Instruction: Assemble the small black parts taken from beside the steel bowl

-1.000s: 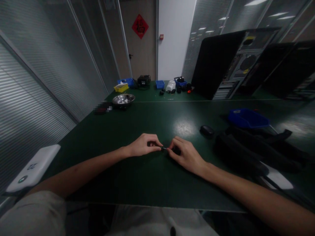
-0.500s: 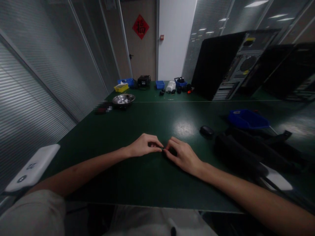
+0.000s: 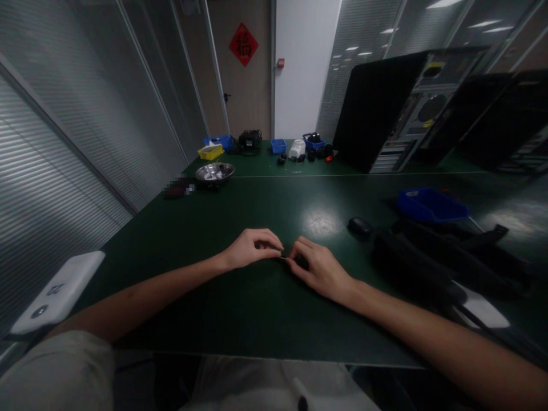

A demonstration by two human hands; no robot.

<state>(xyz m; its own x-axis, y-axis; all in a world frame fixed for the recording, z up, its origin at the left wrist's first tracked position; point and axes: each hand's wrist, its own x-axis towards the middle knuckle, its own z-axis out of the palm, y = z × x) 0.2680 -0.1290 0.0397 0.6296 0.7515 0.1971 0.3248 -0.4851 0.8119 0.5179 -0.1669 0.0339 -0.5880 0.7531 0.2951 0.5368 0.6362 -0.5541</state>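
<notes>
Over the green table, my right hand [image 3: 319, 267] is closed in a pinch, thumb against fingertips. At its tips is a tiny thin piece [image 3: 283, 258] with a light glint, too small to name. My left hand [image 3: 252, 249] faces it from the left, its fingers curled and its thumb tip at the other end of the piece. Whether the left fingertips press on it is hard to see. Only a narrow gap separates the two hands, and both sit low, close to the tabletop.
A black mouse [image 3: 360, 227], a blue tray [image 3: 432, 206] and a dark strapped bag [image 3: 419, 265] lie to the right. Farther off are a metal bowl [image 3: 214, 173], a yellow tray [image 3: 210, 152] and a black computer case [image 3: 377, 114]. A white device [image 3: 57, 294] is at the left.
The left fingertips have lifted slightly and parted a little from the thumb, and the tiny piece shows more between the hands. My right hand has barely moved.
</notes>
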